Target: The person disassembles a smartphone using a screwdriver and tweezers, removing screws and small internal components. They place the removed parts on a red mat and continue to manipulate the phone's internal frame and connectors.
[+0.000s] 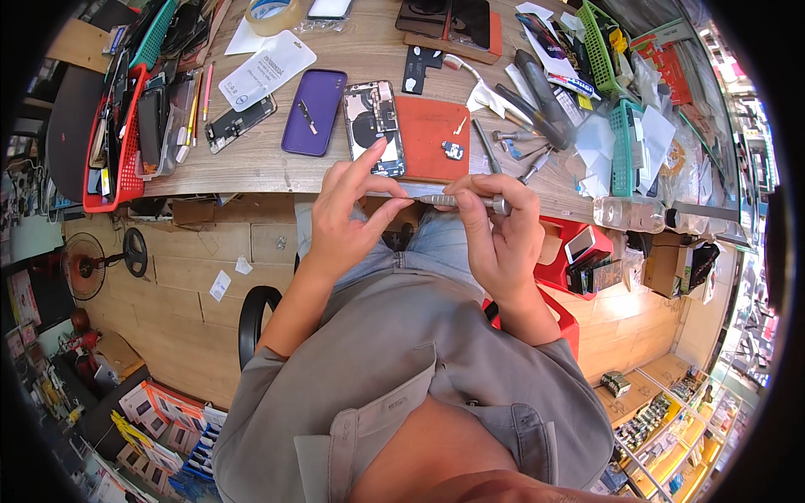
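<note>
My right hand (509,226) is closed around a silver precision screwdriver (461,200) held level at the table's front edge. Its narrow end points left, to the pinched fingertips of my left hand (348,214). The left index finger is raised; anything tiny in the pinch cannot be made out. Just beyond my hands lies an opened phone (362,113) with its inner parts bare. It lies against an orange-red mat (419,163), which carries a small camera-like part (453,150). To the left, a purple phone back (302,144) has a thin dark strip on it.
More screwdrivers (532,168) and a dark grey tool (545,101) lie at the right. A red basket (127,172) of parts stands at the left, a green one (619,138) at the right. Tape (272,17) and a white packet (272,71) lie at the back.
</note>
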A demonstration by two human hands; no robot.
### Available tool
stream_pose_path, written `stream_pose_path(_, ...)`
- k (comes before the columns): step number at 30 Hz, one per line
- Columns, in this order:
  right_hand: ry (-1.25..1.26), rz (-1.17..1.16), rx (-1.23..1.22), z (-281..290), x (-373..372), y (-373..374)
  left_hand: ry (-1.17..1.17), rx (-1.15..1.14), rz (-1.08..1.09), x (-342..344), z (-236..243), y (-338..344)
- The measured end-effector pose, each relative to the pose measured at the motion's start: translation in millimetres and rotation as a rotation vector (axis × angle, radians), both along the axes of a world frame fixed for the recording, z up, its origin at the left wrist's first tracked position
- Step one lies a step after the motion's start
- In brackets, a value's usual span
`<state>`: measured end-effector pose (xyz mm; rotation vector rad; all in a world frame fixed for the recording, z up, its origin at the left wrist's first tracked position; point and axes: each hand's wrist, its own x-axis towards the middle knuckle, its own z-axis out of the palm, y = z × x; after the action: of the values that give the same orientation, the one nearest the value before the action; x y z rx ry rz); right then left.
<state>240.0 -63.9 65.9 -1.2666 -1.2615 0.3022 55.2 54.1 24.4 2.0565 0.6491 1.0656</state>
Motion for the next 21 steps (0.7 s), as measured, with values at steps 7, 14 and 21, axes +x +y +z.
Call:
stream_pose_path(7, 0.006, 0.01, 0.015, 1.4, 0.8, 1.8, -0.017, 0.027, 0.0, -0.8, -3.0, 1.2)
stream_pose_path(14, -0.003, 0.012, 0.013, 5.4, -2.2, 1.6, -0.031, 0.046, -0.008, 0.5, -2.7, 1.8)
stream_pose_path(21, -0.006, 0.025, 0.013, 4.0, -1.6, 1.9, -0.03, 0.041, -0.012, 0.4, -4.5, 1.7)
